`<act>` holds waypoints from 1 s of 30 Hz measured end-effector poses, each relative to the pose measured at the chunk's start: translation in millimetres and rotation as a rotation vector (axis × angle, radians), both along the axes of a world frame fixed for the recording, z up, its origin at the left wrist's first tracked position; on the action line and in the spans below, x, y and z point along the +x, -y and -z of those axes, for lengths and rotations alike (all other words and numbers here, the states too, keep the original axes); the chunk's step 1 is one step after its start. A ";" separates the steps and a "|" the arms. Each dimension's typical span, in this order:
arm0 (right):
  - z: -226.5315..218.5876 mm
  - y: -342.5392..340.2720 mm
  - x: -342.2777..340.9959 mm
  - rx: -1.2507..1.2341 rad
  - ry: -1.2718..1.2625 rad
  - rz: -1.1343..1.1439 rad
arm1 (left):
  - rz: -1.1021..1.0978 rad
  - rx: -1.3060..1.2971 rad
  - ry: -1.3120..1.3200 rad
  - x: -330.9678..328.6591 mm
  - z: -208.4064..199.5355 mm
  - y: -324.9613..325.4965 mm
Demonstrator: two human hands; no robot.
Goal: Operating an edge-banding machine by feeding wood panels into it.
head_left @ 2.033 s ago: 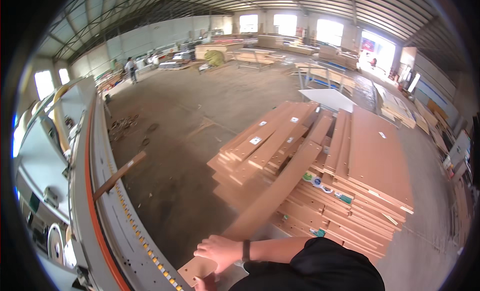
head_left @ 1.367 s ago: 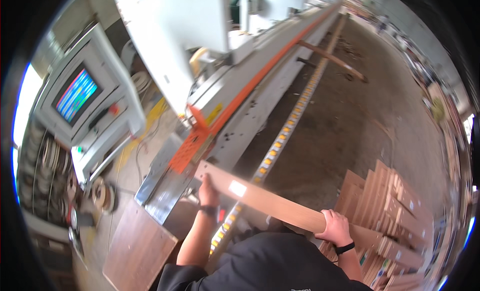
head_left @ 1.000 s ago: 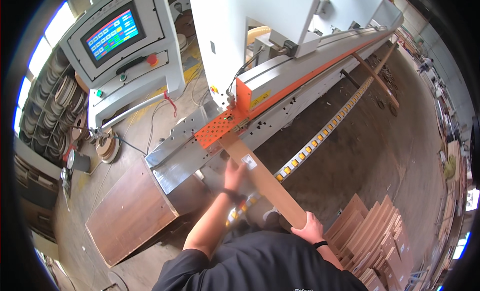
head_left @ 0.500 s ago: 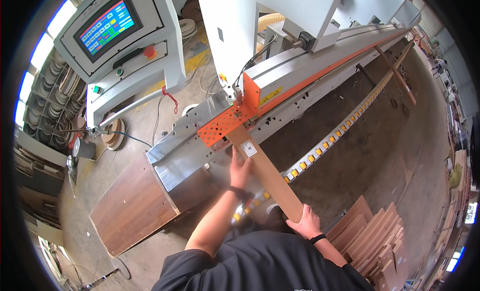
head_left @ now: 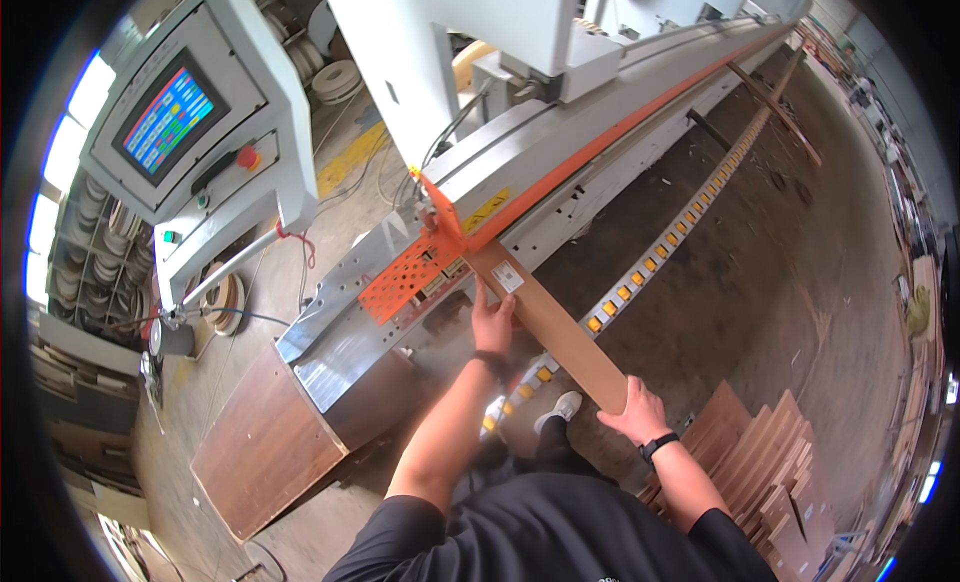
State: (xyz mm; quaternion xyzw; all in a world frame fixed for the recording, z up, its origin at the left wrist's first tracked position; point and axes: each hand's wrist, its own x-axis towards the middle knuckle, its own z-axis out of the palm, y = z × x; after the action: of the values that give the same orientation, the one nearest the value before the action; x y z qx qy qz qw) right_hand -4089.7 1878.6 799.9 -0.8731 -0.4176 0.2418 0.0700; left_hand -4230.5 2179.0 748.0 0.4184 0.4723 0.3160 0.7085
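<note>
"Where's the board on your feed?"

"I have the long brown board (head_left: 563, 334) slanting across the middle of my view. Its far end meets the orange guard (head_left: 487, 234) of the machine, and its near end points back toward the person's body. A white label (head_left: 506, 276) sits near the far end."

"And the hands?"

"The left hand (head_left: 492, 324) pinches the board's left edge beside the label, thumb on the top face. The right hand (head_left: 638, 414) is clasped round the near end."

"Is the far end tucked under the guard?"

"I can't honestly say; from my angle it may be beneath it or merely against it."

"What's around it?"

"The board crosses above a rail of yellow rollers (head_left: 640, 279), which I can see on both sides of it. To its left I get a perforated orange plate (head_left: 408, 280) beside a shiny metal bed (head_left: 335, 360), then a brown wooden box (head_left: 268, 444). Farther up on that side, a control console (head_left: 222, 92) has its screen (head_left: 170, 122) lit. Near the right forearm I see stacked boards (head_left: 750, 437). A pale shoe (head_left: 564, 407) shows between the two arms."
</note>
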 end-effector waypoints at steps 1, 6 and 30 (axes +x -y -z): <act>0.2 1.1 10.0 0.022 0.014 -0.011 | 0.027 0.004 0.004 10.2 -0.5 -1.1; 1.1 -2.8 34.4 0.183 0.109 0.045 | 0.156 -0.022 -0.005 14.2 25.0 -28.9; -202.2 408.2 -141.6 -0.012 0.629 1.031 | 0.817 0.260 -0.011 -14.8 22.9 98.1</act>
State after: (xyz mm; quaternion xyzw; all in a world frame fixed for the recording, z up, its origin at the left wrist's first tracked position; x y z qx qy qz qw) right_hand -4231.3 1470.4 1002.1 -0.9930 0.0604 -0.0909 0.0462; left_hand -4245.4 2081.0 725.0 0.6588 0.2276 0.0642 0.7142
